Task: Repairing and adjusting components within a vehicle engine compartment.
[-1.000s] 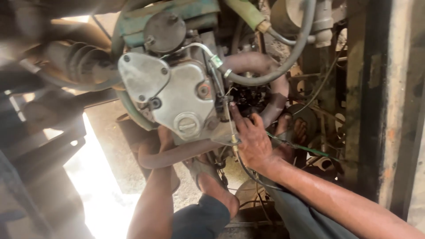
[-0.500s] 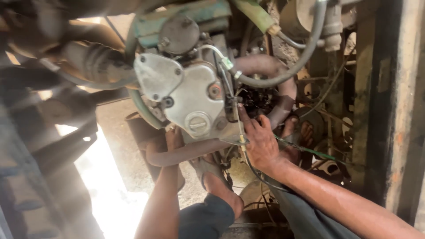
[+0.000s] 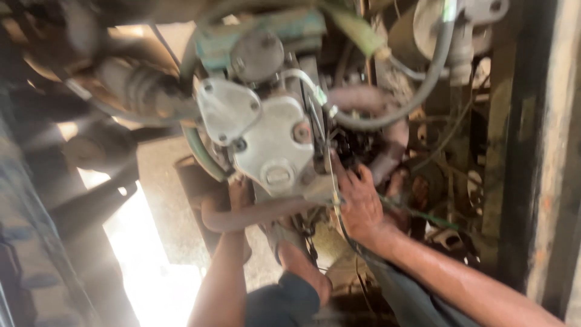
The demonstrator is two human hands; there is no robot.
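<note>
A silver-grey cast housing (image 3: 272, 145) with bolts hangs overhead among hoses. My left hand (image 3: 239, 192) reaches up behind its lower left edge, just above a curved rusty pipe (image 3: 254, 215); its fingers are hidden. My right hand (image 3: 361, 206) lies against the housing's right side. Its fingers are spread and point up into a dark cluster of parts (image 3: 357, 148). Thin wires (image 3: 331, 181) run down past that hand.
A thick grey hose (image 3: 417, 91) loops at the upper right, beside a pink-brown pipe (image 3: 387, 145). A dark frame rail (image 3: 532, 163) stands at the right. A foot (image 3: 289, 242) shows below the housing. Bright ground glares at the lower left.
The view has swung, so the housing sits further right and lower in frame. Both hands stay at the same spots on the housing.
</note>
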